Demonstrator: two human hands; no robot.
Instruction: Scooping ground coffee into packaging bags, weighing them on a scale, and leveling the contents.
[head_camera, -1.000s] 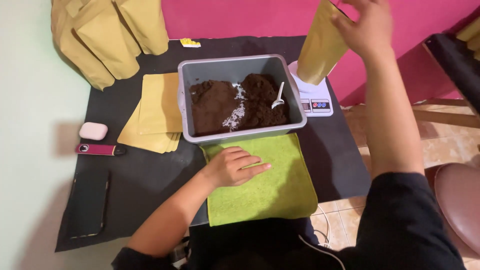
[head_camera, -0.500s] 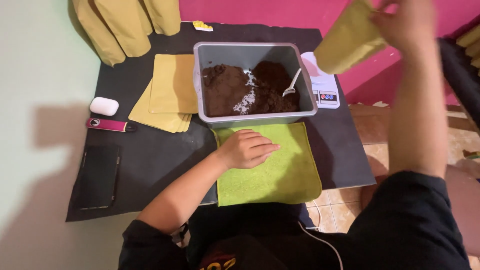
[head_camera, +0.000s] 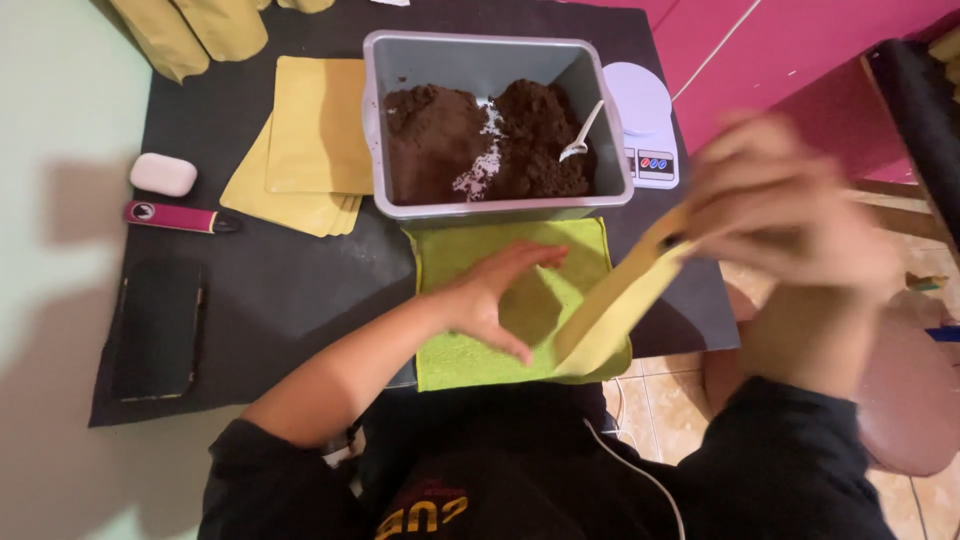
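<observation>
- Black mat (head_camera: 290, 290) covers the counter (head_camera: 50, 120) by a pink wall (head_camera: 800, 50).
- Grey tub (head_camera: 480, 60) holds brown powder (head_camera: 430, 140) and a spoon (head_camera: 580, 140).
- Right hand (head_camera: 790, 220), blurred, grips a yellow pouch (head_camera: 615, 310); left hand (head_camera: 495, 300) rests open on a green cloth (head_camera: 460, 360).

Both bare forearms emerge from pushed-up black sleeves of a black top with yellow lettering at six o'clock, a thin white cable (head_camera: 640, 470) trailing across it.

Left hand (head_camera: 495, 300) lies low, fingers spread and palm down; right hand (head_camera: 790, 215), blurred, raised with grip closed
</observation>
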